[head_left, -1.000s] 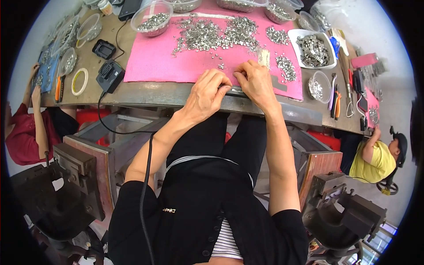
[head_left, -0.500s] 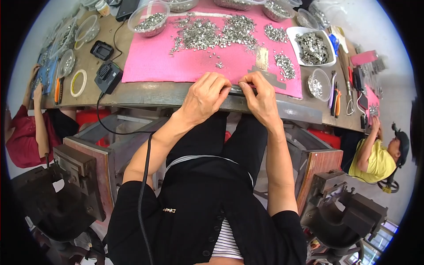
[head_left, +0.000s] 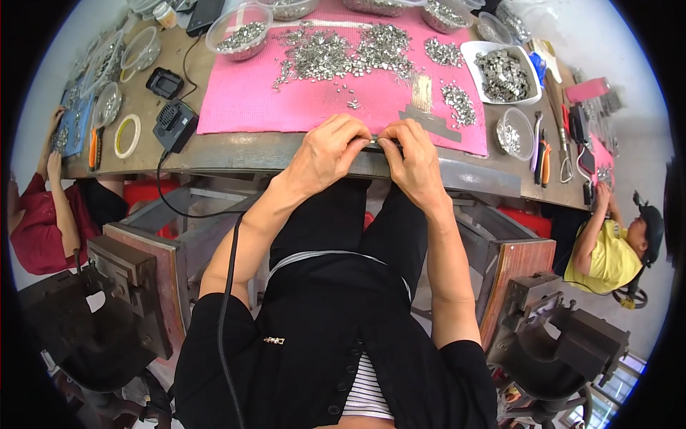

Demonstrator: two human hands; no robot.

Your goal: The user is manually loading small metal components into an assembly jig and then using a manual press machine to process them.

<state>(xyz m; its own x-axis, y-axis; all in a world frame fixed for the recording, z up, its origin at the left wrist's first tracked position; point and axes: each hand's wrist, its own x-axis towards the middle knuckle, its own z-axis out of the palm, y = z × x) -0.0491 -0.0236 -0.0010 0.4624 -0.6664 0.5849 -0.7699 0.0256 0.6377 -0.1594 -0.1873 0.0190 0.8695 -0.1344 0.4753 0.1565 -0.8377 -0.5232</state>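
Observation:
My left hand (head_left: 330, 151) and my right hand (head_left: 412, 159) meet at the near edge of the worktable (head_left: 286, 151), fingertips pinched together on a small thin metal strip (head_left: 376, 144) between them. Just beyond lies a pink mat (head_left: 250, 100) strewn with a heap of small silver metal parts (head_left: 336, 53). A grey strip (head_left: 429, 121) and a short row of parts lie on the mat above my right hand.
Clear bowls of metal parts (head_left: 239, 32) and a white tray of parts (head_left: 500, 71) ring the mat. A black charger (head_left: 174, 125) with a cable, a tape roll (head_left: 127, 134) and pliers (head_left: 543, 154) lie on the table. Other people sit at left (head_left: 43, 214) and right (head_left: 607, 250).
Both hands have drawn back from the mat to the table's near edge and closed together on the small strip.

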